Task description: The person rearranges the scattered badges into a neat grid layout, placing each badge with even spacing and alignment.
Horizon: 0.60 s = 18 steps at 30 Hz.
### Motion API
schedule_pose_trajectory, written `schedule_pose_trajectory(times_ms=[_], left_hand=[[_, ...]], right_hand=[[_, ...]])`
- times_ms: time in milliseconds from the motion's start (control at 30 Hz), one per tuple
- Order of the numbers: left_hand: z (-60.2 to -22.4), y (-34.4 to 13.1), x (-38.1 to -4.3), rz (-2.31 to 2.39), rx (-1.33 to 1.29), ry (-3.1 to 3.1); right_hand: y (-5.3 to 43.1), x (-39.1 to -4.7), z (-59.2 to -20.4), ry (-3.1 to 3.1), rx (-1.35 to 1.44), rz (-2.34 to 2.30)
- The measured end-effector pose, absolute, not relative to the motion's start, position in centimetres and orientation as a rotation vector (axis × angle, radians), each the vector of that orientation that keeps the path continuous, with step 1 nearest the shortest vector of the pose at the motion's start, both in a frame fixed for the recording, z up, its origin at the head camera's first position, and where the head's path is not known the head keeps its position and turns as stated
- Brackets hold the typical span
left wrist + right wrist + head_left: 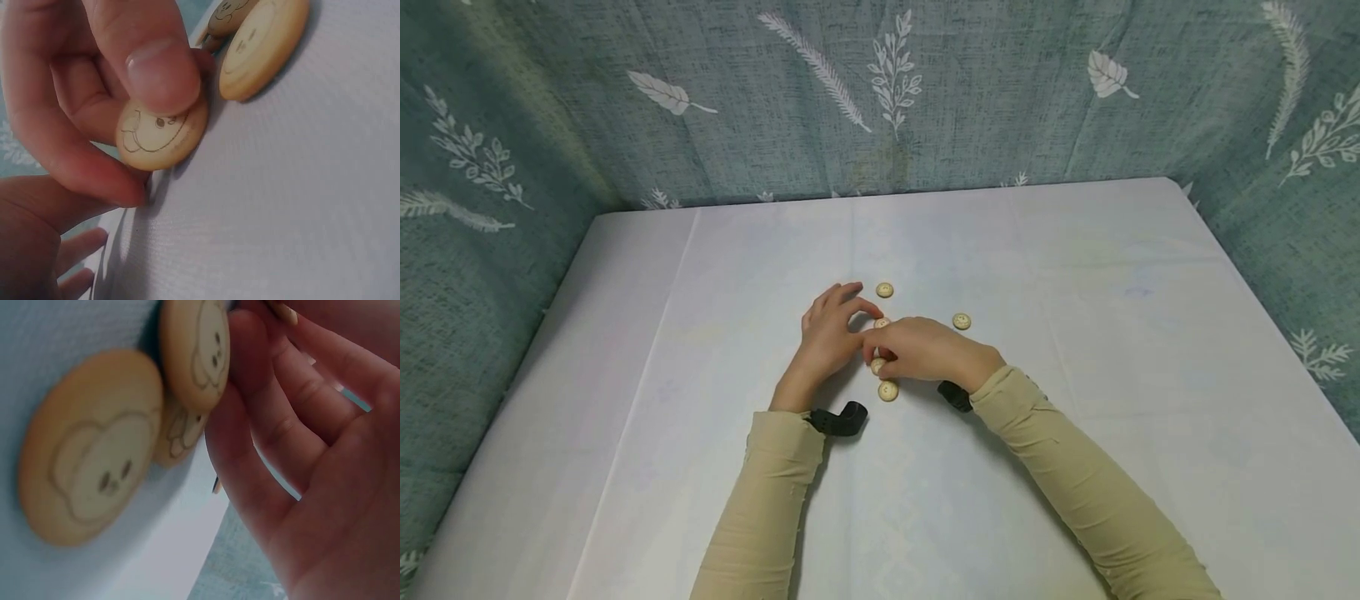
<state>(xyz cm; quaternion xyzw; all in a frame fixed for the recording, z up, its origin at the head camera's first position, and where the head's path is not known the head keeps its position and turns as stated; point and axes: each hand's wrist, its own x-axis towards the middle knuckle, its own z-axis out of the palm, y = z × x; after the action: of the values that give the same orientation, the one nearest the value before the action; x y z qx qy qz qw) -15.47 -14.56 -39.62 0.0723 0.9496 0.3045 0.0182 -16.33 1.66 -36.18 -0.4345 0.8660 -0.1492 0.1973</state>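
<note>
Head view: work is looking partway; 4 wooden discs [884,289] are lying in a rough column on the white table [760,267], 1 loose disc [962,321] sitting apart, apparently what's left. Right hand [925,348] is pinching a lower disc [877,365]; left hand [833,329] is reaching to another, thumb tip hiding, so I can't tell its grip. Left wrist: right thumb is covering part of a drawn face. Right wrist: 3 discs are blurring close up.

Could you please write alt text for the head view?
A person's right hand pinches a small pale disc over a white table, close beside the left hand. Four similar discs show nearby; behind hangs a green, leaf-patterned cloth.
</note>
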Motion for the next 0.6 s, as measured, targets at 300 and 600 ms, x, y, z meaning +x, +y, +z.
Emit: schedule_pose_trajectory(times_ms=[300,600], left_hand=[[-39.8,-14.6,-15.5,0.962,0.249,2.949],[-39.8,-14.5,-15.6,0.986,0.211,2.933]], right_hand=[[3.7,-17.7,-35.4,2.436,-1.120,-0.567],[6.5,-19.5,-34.5,2.521,-0.932,-0.675]])
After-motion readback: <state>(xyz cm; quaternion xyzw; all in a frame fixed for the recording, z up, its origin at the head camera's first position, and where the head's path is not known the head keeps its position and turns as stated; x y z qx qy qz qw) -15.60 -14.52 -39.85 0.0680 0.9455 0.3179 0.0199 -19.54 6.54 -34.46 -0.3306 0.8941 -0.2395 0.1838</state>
